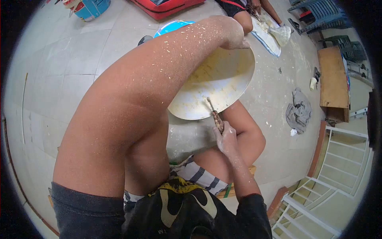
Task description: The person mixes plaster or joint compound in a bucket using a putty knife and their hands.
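Observation:
A large round pale disc [217, 85] with yellowish smears is tilted in front of my bent legs. My left arm reaches across it, and my left hand [235, 39] grips its upper right rim, with most of the fingers hidden. My right hand [226, 137] is closed around the brown handle of a small tool [217, 120]. The tool's thin metal tip lies over the disc's lower inner face. Pale flakes and dust cover my left arm, and dust whitens my right hand.
Another person's hand [256, 5] and leg are at the top, beside a cloth [264, 38] and a whitish cone-shaped piece [280, 35]. A bucket [94, 8] and red case [159, 11] lie farther off. Right: grey cloth [298, 111], wooden box [333, 77], white railing [346, 159].

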